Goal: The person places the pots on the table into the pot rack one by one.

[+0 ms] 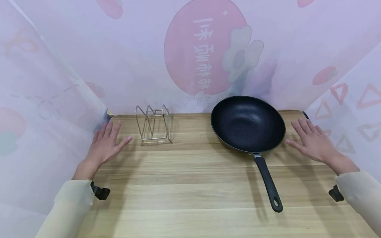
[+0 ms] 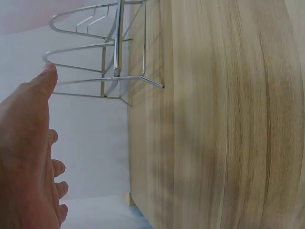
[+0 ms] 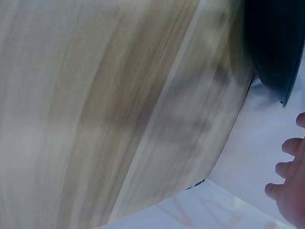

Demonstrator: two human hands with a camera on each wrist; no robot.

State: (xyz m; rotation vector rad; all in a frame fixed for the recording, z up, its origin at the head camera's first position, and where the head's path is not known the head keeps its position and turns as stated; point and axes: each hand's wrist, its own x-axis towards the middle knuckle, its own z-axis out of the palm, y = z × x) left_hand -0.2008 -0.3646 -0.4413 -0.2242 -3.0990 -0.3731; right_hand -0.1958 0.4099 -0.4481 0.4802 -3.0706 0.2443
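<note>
A black frying pan stands at the back right of the wooden table, its black handle pointing toward the front. To its left is a silver wire rack with several upright loops. My left hand is held over the table left of the rack, fingers straight and thumb toward it; nothing is in it. On the other side, my right hand hovers right of the pan with fingers spread, also holding nothing. The pan's dark side shows at the upper right of the right wrist view.
The wooden table ends at the back against a printed pink-white cloth. More cloth hangs along the left and right sides, close beside both hands. Black wrist cameras sit at the sleeve cuffs.
</note>
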